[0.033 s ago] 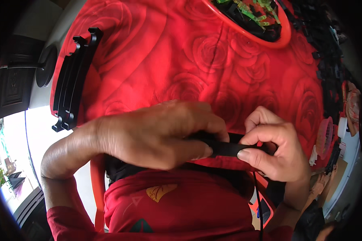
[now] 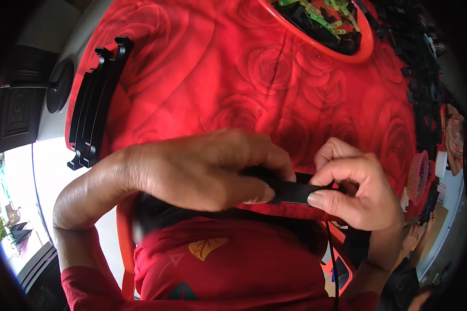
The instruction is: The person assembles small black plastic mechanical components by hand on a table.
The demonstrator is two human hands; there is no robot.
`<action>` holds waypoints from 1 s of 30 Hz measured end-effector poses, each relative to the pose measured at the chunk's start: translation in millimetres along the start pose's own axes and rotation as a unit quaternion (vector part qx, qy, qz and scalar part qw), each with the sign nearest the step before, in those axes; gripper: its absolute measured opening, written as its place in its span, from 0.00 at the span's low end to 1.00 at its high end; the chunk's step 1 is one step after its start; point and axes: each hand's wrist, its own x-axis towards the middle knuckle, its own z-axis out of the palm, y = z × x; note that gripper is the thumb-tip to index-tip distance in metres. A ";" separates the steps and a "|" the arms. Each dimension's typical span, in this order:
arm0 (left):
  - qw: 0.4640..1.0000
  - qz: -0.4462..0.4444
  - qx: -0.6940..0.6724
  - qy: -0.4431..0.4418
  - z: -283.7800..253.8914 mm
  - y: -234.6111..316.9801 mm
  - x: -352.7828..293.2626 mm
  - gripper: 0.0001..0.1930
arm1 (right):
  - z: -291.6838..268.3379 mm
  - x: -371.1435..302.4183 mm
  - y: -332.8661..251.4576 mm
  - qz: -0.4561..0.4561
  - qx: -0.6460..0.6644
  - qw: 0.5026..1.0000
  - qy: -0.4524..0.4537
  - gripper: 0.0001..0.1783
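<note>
Between my hands, over the near edge of the table, is a long black plastic strip [image 2: 291, 192]. My left hand [image 2: 213, 171] grips its left part, thumb on the near side and fingers curled over the far side. My right hand [image 2: 355, 189] pinches the right end between thumb and bent forefinger. Most of the strip's left part is hidden under my left hand. Several similar long black pieces with hooked ends [image 2: 98, 98] lie side by side at the table's left edge.
A red rose-patterned cloth [image 2: 192, 78] covers the table. At the far right stands a red basin [image 2: 367, 44] holding green and black small parts. Many black pieces [image 2: 423, 88] line the right edge, near a pink basket [image 2: 418, 173]. Another person's hand [image 2: 412, 236] shows at lower right.
Both hands keep their hold on the black strip. My left hand has tilted very slightly, and my right hand has shifted a little; the rest looks the same.
</note>
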 end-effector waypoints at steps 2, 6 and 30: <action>0.981 -0.124 -0.136 -0.061 -4.3 5.4 6.4 0.14 | -6.6 4.1 -8.8 0.079 0.039 0.996 -0.026 0.06; 0.992 0.075 0.093 0.031 2.0 -4.5 2.9 0.15 | 3.1 -0.7 -5.9 0.021 -0.038 0.999 0.013 0.05; 0.869 0.185 0.431 0.160 35.5 -37.5 5.0 0.12 | 40.1 2.2 40.6 -0.222 -0.341 0.900 0.155 0.12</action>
